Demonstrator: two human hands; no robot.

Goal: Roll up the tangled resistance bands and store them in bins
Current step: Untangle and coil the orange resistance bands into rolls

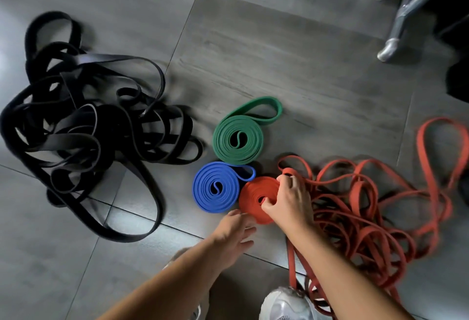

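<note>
On the floor [279, 53], the red roll [253, 192] is gripped by the right hand [289, 203], thumb at its centre, fingers curled over its far edge. The left hand [234, 231] is held spread just beside it. The red tangle [368, 208] is heaped right of the right hand.

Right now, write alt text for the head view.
A right hand grips a red roll on the floor, left hand open beside it. A blue roll and green roll lie alongside, between a black tangle and red tangle.
</note>
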